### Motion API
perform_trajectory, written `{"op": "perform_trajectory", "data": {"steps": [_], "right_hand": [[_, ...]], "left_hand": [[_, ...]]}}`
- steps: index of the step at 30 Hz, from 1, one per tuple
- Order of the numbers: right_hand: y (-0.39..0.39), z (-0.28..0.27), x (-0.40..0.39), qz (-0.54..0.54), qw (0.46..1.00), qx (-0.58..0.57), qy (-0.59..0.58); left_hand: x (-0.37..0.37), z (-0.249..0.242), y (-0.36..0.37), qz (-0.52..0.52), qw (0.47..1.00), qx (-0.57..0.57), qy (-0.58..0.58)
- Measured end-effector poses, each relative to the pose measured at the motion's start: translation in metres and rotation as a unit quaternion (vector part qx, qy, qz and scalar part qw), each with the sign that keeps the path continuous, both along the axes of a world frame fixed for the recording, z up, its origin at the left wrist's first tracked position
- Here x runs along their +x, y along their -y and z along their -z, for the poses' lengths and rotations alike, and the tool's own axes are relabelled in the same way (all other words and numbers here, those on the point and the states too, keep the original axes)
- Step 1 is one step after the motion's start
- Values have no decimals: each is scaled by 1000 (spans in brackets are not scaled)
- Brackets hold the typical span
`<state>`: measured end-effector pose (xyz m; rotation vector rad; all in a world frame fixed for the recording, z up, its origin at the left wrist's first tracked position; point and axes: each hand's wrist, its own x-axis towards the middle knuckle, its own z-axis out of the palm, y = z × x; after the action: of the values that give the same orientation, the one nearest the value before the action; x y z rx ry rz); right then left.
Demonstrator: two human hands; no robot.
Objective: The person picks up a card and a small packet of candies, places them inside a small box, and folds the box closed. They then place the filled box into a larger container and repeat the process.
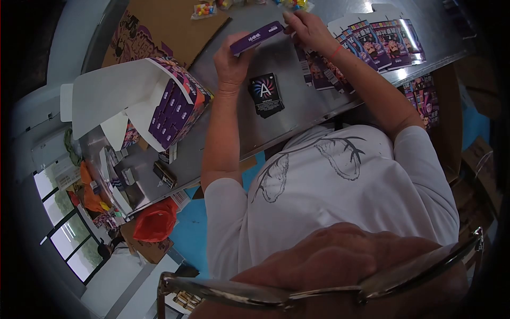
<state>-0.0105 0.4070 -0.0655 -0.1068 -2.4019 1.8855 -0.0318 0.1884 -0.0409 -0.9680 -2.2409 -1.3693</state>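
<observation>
Hands pinch purple box (pixel 257 37) between them: left hand (pixel 231 65), right hand (pixel 307 29).

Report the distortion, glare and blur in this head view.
Head view: strong fisheye curvature with black vignetted corners; bright glare on the metal table at the top edge; the spectacle frame at the bottom is close and soft; the hands on the purple box are fairly sharp.

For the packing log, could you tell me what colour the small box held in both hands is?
The small box is purple with white lettering, seen best in the head view.
</observation>
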Motion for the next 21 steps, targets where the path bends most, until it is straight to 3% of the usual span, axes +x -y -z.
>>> {"op": "perform_trajectory", "data": {"steps": [4, 7, 9, 12, 14, 15, 17, 18, 20, 21], "right_hand": [[2, -3, 2, -21, 1000, 1, 20], [3, -13, 3, -91, 984, -101, 117], [14, -14, 1, -44, 948, -288, 132], [8, -2, -8, -96, 975, -192, 59], [8, -6, -4, -86, 982, -166, 19], [9, -11, -1, -74, 987, -140, -21], [14, 0, -9, -64, 987, -119, -89], [16, 4, -12, -55, 981, -97, -158], [13, 5, -10, -51, 983, -66, -166], [12, 3, -7, -46, 983, -36, -173]], "left_hand": [[-4, 0, 1, -7, 995, 4, -96], [-5, -5, -1, 14, 990, -23, -141], [-6, -6, -4, 30, 985, -50, -163], [-6, -9, -3, 35, 959, -140, -243], [-2, -11, -2, -58, 953, -168, -245], [-2, -8, -2, -58, 953, -168, -244], [0, -3, -2, -59, 996, -28, -56], [2, -3, -4, -59, 996, -29, -55], [8, -2, -9, -21, 969, 162, 184], [7, -1, -9, -22, 969, 163, 184]]}}
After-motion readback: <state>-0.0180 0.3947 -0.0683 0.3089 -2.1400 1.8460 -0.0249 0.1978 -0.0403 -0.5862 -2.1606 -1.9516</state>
